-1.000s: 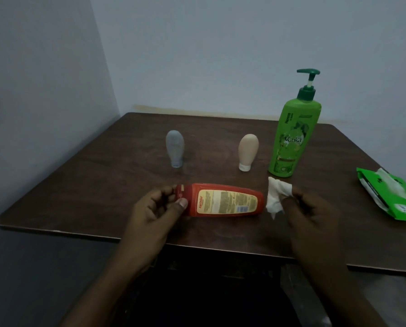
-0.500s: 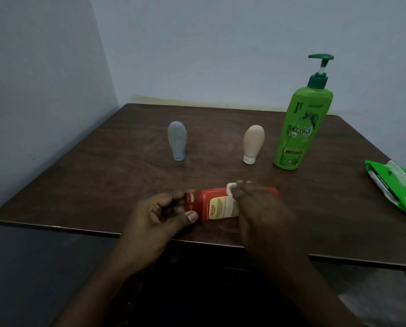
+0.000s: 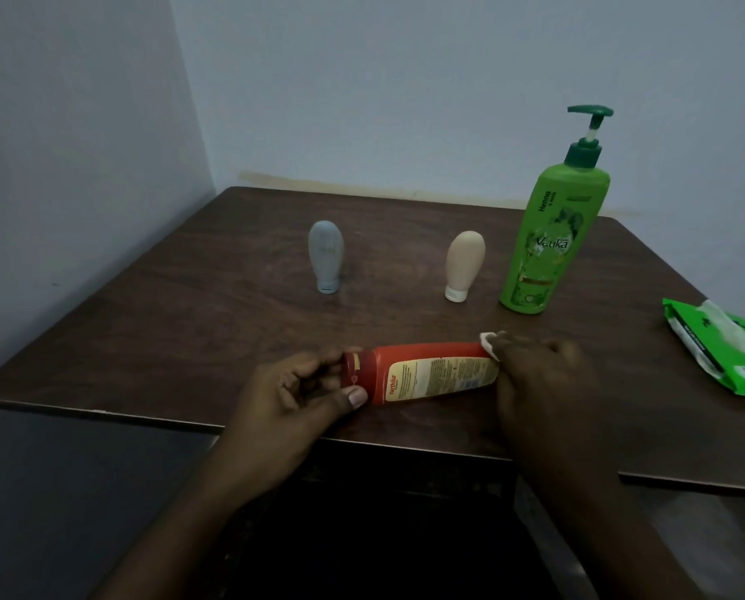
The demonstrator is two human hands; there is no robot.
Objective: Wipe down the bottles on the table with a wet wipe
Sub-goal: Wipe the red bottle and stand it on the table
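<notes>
A red bottle with a yellow label lies on its side near the front edge of the dark wooden table. My left hand pinches its cap end. My right hand presses a white wet wipe against the bottle's right end; only a corner of the wipe shows. Behind stand a small grey bottle, a small beige bottle, both cap down, and a tall green pump bottle.
A green pack of wet wipes lies open at the table's right edge. Grey walls close in behind and to the left. The table's front edge runs just under my hands.
My right hand with the wipe went onto the bottle's middle, then slid right to its far end, uncovering the label. My left hand kept hold of the cap.
</notes>
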